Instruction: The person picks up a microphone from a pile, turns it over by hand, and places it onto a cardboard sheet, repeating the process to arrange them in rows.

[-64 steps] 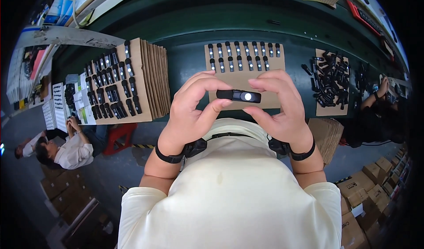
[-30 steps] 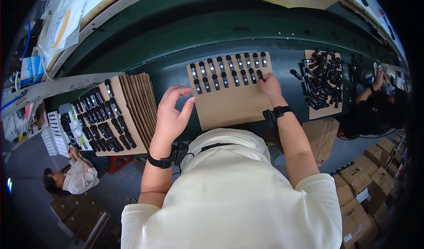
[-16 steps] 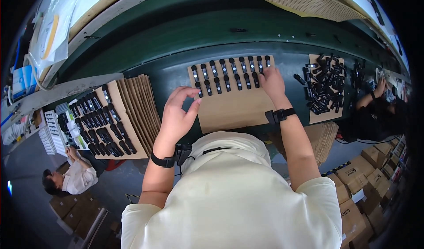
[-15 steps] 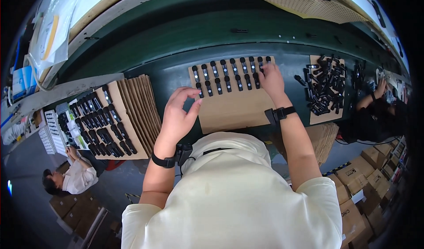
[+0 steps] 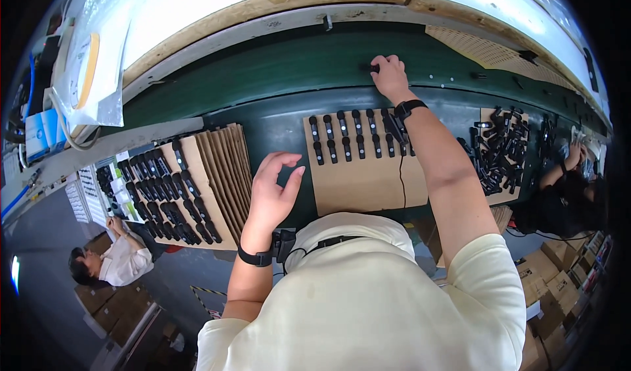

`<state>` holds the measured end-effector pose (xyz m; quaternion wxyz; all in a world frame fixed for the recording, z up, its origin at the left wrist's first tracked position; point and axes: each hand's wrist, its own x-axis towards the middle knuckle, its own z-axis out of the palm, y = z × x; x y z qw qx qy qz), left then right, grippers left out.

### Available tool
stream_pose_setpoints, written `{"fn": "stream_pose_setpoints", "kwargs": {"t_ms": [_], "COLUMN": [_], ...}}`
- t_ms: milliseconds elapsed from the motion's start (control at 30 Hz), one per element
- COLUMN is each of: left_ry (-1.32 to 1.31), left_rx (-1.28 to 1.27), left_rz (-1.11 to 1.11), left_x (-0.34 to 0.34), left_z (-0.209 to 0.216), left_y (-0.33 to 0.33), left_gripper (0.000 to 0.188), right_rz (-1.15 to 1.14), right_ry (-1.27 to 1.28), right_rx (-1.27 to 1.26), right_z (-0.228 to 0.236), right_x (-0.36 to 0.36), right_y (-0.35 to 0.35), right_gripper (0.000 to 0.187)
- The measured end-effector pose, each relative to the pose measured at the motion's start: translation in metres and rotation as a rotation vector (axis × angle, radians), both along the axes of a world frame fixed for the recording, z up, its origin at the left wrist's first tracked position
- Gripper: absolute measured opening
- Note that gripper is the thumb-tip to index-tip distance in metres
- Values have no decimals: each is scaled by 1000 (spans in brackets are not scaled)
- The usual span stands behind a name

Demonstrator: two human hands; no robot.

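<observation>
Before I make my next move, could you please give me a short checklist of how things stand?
1. Left hand free: ok, nothing visible in it.
2. Right hand gripping the small dark piece: cannot tell; contact looks likely.
3. Black devices lined up on the cardboard sheet: ok where visible, two rows.
4. Right end of those rows in view: not ok, partly hidden by the right arm.
5. Heap farther right sorted: not ok, jumbled.

No lettering legible, pale round spots without readable characters on black handheld devices lined along the far edge of a cardboard sheet, print on a brown carton too small to read, a white label below it likewise.
</observation>
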<state>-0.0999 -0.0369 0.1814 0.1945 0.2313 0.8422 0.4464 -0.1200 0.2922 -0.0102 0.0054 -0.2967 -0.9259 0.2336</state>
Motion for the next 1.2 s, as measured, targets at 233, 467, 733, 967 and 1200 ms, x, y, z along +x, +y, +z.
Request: {"fn": "stream_pose_setpoints", "kwargs": {"t_ms": [233,467,733,967,1200], "left_ry": [15,301,417,509,530], "left_rx": [45,228,335,383,390], "left_rz": [-42,-153,-357,-394,-411], "left_x": [2,20,53,78,91], "left_z": [4,57,95,109,115], "left_y": [6,28,16,3,-6], "left_gripper": [22,28,31,27,27], "right_rz": [165,439,536,588,607], "right_ry": [115,617,827,893,924], "right_rx": [-523,-502,-463,-427,-402], "right_z": [52,210,269,281,287], "right_x": [24,116,178,204,216], "right_y": [-21,-100,-135,-148,-159], "right_gripper": [26,26,32,34,35]}}
